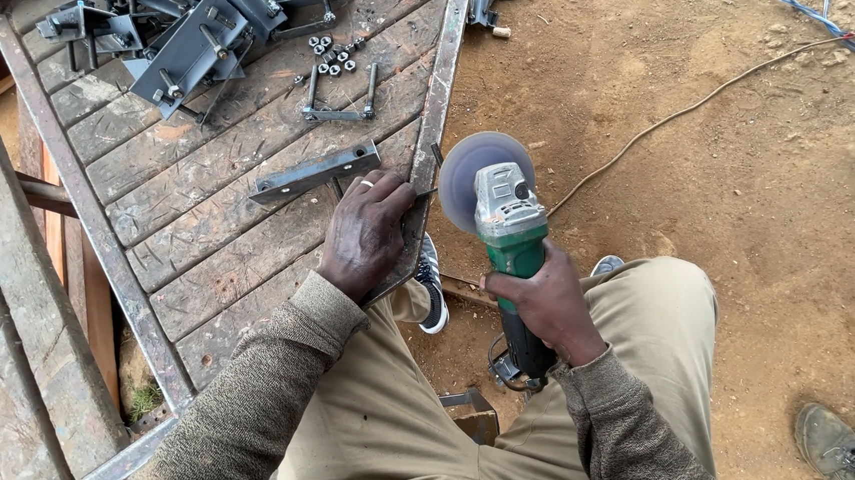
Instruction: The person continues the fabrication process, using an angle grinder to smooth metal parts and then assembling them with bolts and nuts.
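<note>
- The right hand (550, 302) is wrapped tight around the green body of an angle grinder (507, 234).
- The grinder's long body runs from the person's lap up and away, and its round grey disc (465, 172) sits at the far end.
- The disc stands on edge just beside the metal rim of the workbench (441, 79), to the right of it.
- The left hand (367, 232) lies palm down on the bench edge, fingers curled together. It seems to press down on a small thin metal piece (425, 194) whose tip pokes out toward the disc.
- That tip lies just to the left of the disc, very near it. It is too small to tell if they touch.
- The left hand is the nearer one to the metal piece. The right hand is farther back, at the grinder's handle.
- A flat steel bar (314, 173) lies on the wood planks just above the left hand, stretched left to right.
- Farther up lie a U-bolt (340, 98), a small heap of nuts (331, 56) and some grey steel brackets (188, 46).
- No box or bowl shows; the parts lie loose on the bench.
- A cable (699, 103) runs over the dirt ground on the right.
</note>
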